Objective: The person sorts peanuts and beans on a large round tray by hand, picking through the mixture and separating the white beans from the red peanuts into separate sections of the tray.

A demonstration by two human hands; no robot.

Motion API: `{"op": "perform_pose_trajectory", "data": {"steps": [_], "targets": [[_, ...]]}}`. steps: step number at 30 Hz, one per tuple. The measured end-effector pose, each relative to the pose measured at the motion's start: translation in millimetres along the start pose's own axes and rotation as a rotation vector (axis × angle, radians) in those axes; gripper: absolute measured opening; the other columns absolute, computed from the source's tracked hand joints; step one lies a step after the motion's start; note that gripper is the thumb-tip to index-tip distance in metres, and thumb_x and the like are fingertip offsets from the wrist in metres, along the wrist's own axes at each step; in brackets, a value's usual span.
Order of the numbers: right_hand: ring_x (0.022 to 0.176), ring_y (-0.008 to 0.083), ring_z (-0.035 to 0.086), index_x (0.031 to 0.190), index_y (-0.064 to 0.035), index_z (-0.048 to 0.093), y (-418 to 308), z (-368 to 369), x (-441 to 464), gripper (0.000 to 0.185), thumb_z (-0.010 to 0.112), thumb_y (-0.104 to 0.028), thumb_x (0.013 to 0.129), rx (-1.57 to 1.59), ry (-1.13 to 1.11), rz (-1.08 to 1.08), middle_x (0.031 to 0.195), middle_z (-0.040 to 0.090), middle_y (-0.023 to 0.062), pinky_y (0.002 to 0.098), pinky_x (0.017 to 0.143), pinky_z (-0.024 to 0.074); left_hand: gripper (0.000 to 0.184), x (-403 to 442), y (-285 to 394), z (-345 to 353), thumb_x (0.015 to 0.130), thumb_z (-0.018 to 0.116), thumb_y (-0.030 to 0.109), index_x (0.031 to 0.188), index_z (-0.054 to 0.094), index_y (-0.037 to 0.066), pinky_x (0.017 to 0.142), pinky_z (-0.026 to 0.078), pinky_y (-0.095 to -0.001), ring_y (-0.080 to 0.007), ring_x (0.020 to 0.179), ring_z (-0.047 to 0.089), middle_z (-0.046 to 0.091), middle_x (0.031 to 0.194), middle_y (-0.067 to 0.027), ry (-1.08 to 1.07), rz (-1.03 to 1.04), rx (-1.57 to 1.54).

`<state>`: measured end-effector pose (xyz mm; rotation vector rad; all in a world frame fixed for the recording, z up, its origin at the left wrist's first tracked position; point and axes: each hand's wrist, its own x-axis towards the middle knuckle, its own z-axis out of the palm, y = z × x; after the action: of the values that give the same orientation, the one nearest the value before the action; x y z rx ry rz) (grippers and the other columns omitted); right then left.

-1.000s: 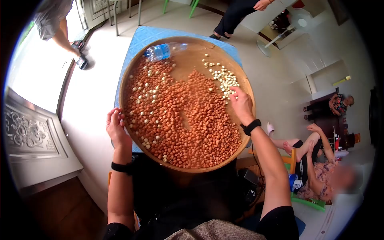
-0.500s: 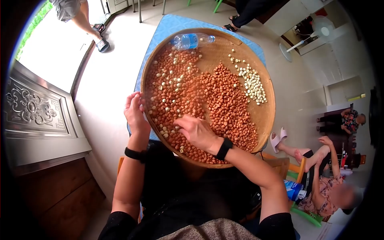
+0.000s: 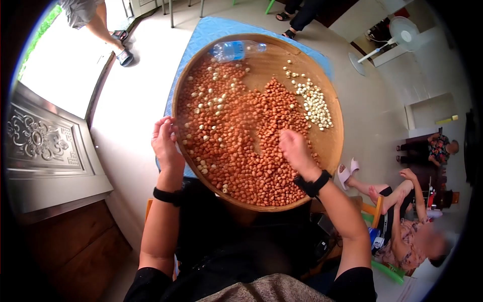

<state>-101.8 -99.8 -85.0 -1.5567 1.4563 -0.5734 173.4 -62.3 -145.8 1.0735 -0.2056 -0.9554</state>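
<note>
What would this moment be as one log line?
left hand: at tray rim; right hand: over brown seeds, anything held unclear; pale seeds: clustered right, others scattered left; bottle: lying inside, far left

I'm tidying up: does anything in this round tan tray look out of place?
Yes: a clear plastic bottle with a blue label lies sideways near the far rim inside the tray, odd beside small reddish-brown kernels and small pale kernels.
</note>
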Motion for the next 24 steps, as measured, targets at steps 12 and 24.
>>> {"op": "perform_pose_trajectory", "data": {"steps": [12, 24], "targets": [[0.038, 0.0058, 0.026, 0.057, -0.0137, 0.033, 8, -64, 3, 0.043, 0.049, -0.041, 0.086, 0.565, 0.277, 0.277, 0.049, 0.031, -0.0036, 0.0218, 0.036, 0.0235, 0.010, -3, 4, 4, 0.084, 0.051, 0.011, 0.091, 0.055, 0.005, 0.052, 0.036, -0.0140, -0.0028, 0.064, 0.046, 0.057, 0.083, -0.0004, 0.026, -0.018, 0.015], [0.069, 0.0275, 0.056, 0.088, 0.0018, 0.058, -22, 72, -56, 0.016, 0.059, -0.003, 0.072, -0.361, -0.457, -0.558, 0.077, 0.055, 0.0125, 0.0333, 0.063, 0.0468, 0.009, -2, 4, 3, 0.082, 0.051, 0.008, 0.088, 0.056, 0.004, 0.052, 0.035, -0.0130, -0.0033, 0.066, 0.047, 0.057, 0.083, -0.0013, 0.031, -0.026, -0.005]]}}
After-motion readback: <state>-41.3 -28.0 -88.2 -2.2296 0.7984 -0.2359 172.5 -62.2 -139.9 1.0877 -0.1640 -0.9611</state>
